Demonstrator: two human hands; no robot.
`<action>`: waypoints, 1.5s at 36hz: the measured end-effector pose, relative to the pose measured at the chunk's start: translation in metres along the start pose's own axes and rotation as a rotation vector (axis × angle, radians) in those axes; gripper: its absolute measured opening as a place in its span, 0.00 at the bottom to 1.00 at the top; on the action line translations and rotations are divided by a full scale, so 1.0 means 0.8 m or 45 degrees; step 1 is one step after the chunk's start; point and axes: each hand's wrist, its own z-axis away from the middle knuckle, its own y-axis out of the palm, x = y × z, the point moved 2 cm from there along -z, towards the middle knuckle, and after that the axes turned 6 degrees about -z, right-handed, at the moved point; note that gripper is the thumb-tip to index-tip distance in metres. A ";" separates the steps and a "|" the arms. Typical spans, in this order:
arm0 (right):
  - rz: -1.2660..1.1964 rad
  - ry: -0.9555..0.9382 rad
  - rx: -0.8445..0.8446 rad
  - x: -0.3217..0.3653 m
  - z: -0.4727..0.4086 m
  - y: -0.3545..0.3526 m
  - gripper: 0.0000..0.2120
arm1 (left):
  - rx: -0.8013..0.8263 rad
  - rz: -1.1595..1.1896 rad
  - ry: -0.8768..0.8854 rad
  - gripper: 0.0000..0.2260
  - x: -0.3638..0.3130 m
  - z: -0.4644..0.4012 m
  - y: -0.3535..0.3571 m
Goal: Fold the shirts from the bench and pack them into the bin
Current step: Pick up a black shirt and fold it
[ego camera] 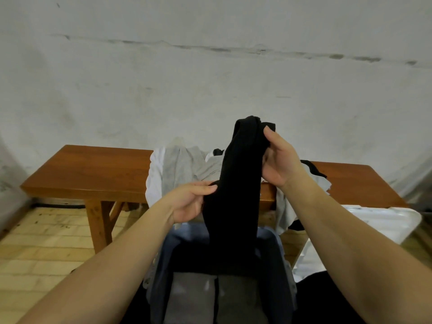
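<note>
Bin (284,258) holds folded grey shirts (191,298); both hands' grip pinches black shirt (236,195).

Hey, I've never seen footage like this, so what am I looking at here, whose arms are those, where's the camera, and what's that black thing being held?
There is no machine here. The single picture comes from a camera worn on a person's head, looking forward and down, so the two bare arms are the wearer's own. The right hand grips the top of a black shirt folded into a long strip; the left hand pinches its edge lower down. The strip hangs down into a blue bin in front of the person, where folded grey shirts already lie side by side. Behind stands a wooden bench against the wall, with a heap of white and grey shirts on it. A white object shows at right; I cannot tell what it is.
</note>
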 end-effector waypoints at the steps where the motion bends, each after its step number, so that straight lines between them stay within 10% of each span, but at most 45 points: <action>1: 0.004 0.001 -0.003 0.002 0.001 -0.001 0.30 | 0.012 0.040 -0.002 0.16 0.000 0.000 0.002; 32: 0.865 0.051 -0.508 0.080 0.025 -0.139 0.12 | -0.819 -0.192 0.495 0.08 -0.164 0.078 -0.093; 54: 0.995 -0.100 -0.700 0.139 0.025 -0.131 0.16 | -1.132 -0.842 0.244 0.06 -0.222 0.116 -0.157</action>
